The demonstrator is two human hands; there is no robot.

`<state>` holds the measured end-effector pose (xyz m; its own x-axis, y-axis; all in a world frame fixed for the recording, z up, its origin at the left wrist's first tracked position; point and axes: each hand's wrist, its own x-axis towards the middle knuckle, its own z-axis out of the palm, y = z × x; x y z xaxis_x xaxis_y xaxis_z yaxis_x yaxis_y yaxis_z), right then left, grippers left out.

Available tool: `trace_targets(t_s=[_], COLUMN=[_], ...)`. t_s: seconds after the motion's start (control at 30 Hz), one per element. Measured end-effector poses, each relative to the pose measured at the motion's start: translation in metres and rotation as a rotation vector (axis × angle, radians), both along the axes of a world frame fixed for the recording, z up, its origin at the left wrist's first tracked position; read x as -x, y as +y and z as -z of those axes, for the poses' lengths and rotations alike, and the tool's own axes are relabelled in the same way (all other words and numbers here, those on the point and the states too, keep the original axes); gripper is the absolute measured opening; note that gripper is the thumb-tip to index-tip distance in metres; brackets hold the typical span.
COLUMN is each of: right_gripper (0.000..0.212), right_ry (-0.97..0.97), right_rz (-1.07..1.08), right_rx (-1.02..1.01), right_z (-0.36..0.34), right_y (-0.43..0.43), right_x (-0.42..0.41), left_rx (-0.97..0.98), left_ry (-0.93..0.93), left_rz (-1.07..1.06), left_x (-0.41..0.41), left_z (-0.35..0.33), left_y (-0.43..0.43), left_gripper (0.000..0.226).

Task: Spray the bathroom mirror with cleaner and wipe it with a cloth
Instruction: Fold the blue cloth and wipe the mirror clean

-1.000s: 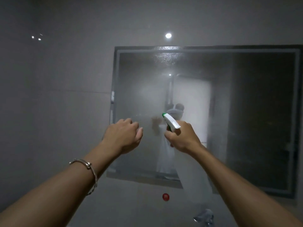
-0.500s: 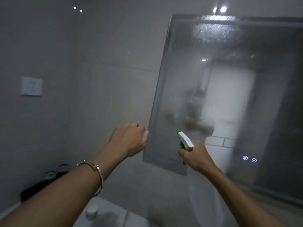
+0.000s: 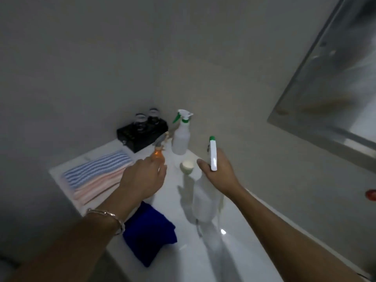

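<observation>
Nearest, a blue cloth (image 3: 150, 233) is lying folded at the front edge of the white counter (image 3: 183, 261), just beside the left forearm, on which a bracelet (image 3: 107, 215) is being worn. The cloth is being judged soft, light and limp, best gathered in a bunch from the top so that nothing trails.

Just beyond it, the left hand (image 3: 142, 178) is being held over the counter with fingers loose and nothing gripped. Apart from it, the spray bottle (image 3: 205, 198) is being gripped at the neck by the right hand (image 3: 220, 173). Whether its clear body is touching the counter cannot be told. The bottle is being judged light, stiff and possibly slick when wet, so the neck under the trigger is the sure hold.

Farther back, a striped towel (image 3: 95, 178), a small white cup (image 3: 187, 166), an orange item (image 3: 157, 154), a second spray bottle (image 3: 181, 139) and a black box (image 3: 140, 133) are standing near the wall. The mirror (image 3: 335, 78), blurred and streaky, is being seen at the upper right.
</observation>
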<state>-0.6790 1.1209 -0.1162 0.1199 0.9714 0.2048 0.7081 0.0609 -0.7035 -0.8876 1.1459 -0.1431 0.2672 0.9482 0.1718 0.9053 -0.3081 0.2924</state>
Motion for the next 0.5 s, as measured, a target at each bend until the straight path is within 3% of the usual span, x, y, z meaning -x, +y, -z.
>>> trace_targets(t_s=[0.17, 0.2, 0.37, 0.5], right_gripper=[0.035, 0.034, 0.034, 0.054], right_ry=[0.057, 0.051, 0.058, 0.117], right_rz=[-0.081, -0.098, -0.106, -0.062], right_rx=[-0.004, -0.011, -0.033, 0.033], right_z=[0.050, 0.059, 0.089, 0.104], right_y=[0.048, 0.057, 0.079, 0.081], right_x=[0.048, 0.055, 0.079, 0.080], left_rx=[0.187, 0.144, 0.337, 0.504], left_ry=[0.071, 0.094, -0.002, -0.036], left_rz=[-0.087, -0.098, -0.207, -0.233], left_x=[0.066, 0.075, 0.096, 0.097], left_z=[0.068, 0.081, 0.126, 0.150], left_y=[0.000, -0.002, -0.003, -0.006], left_gripper=[0.052, 0.053, 0.037, 0.037])
